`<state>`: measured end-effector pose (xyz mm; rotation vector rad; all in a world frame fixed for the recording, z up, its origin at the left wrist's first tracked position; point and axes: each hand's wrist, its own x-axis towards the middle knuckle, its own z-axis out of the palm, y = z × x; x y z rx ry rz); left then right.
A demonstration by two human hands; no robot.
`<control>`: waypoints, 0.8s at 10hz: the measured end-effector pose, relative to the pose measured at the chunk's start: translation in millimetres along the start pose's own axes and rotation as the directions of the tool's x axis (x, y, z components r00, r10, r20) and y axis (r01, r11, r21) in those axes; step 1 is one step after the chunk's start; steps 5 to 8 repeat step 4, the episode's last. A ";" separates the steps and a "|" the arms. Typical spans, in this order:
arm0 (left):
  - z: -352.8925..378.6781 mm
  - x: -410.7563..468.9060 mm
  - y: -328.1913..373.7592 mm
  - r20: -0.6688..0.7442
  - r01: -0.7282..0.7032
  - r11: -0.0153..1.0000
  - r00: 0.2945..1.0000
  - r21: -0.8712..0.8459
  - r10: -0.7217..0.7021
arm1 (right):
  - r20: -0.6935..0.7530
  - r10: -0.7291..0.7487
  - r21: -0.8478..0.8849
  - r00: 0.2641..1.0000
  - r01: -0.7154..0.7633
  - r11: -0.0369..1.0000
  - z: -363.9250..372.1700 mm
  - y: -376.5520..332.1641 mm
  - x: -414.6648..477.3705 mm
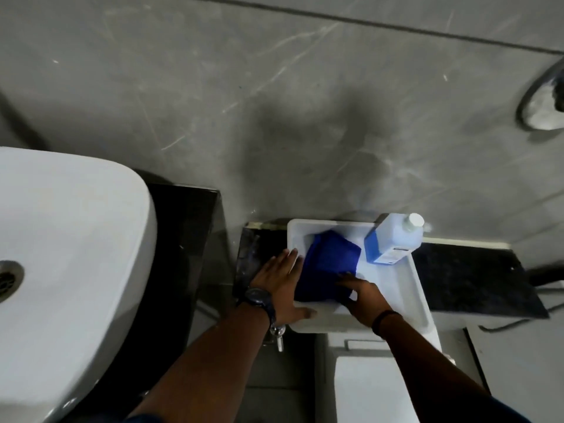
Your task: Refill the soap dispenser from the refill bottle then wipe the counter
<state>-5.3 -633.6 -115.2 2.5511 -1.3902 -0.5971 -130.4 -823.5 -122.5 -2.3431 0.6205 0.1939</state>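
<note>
A folded blue cloth (328, 265) lies on the white cistern top (406, 288). My left hand (282, 283) lies flat with straight fingers at the cloth's left edge, on the cistern's left rim. At the cloth's near right corner my right hand (364, 296) touches it; whether the fingers pinch the cloth is hidden. A clear refill bottle (392, 239) with blue liquid and a white cap stands at the back right of the cistern top. No soap dispenser shows.
A white washbasin (70, 254) with a metal drain fills the left on a dark counter (183, 239). A dark stone ledge (476, 276) runs right of the cistern. Grey wall tiles rise behind. The toilet lid (375, 389) sits below, a chrome tap (278, 334) beside it.
</note>
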 end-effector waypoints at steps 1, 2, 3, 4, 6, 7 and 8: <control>11.6 0.7 4.2 0.062 -0.047 0.995 0.997 0.092 0.041 | 0.086 -0.010 -0.091 0.996 0.018 0.996 1.0 11.3 -6.0; 16.8 -4.8 7.2 0.084 -0.040 0.989 0.996 0.141 0.029 | 0.240 -0.022 -0.289 0.971 0.093 0.953 -0.9 11.6 -6.3; 9.8 -10.5 8.2 0.065 -0.028 0.991 0.998 0.128 0.019 | 0.207 -0.042 -0.433 0.977 0.130 0.892 0.1 3.9 -9.5; -22.3 -24.9 13.5 0.035 -0.031 0.994 0.999 0.103 0.028 | -0.064 -0.068 -0.322 0.996 0.044 0.946 -7.2 -32.3 -22.8; -22.3 -24.9 13.5 0.035 -0.031 0.994 0.999 0.103 0.028 | -0.064 -0.068 -0.322 0.996 0.044 0.946 -7.2 -32.3 -22.8; -22.3 -24.9 13.5 0.035 -0.031 0.994 0.999 0.103 0.028 | -0.064 -0.068 -0.322 0.996 0.044 0.946 -7.2 -32.3 -22.8; -22.3 -24.9 13.5 0.035 -0.031 0.994 0.999 0.103 0.028 | -0.064 -0.068 -0.322 0.996 0.044 0.946 -7.2 -32.3 -22.8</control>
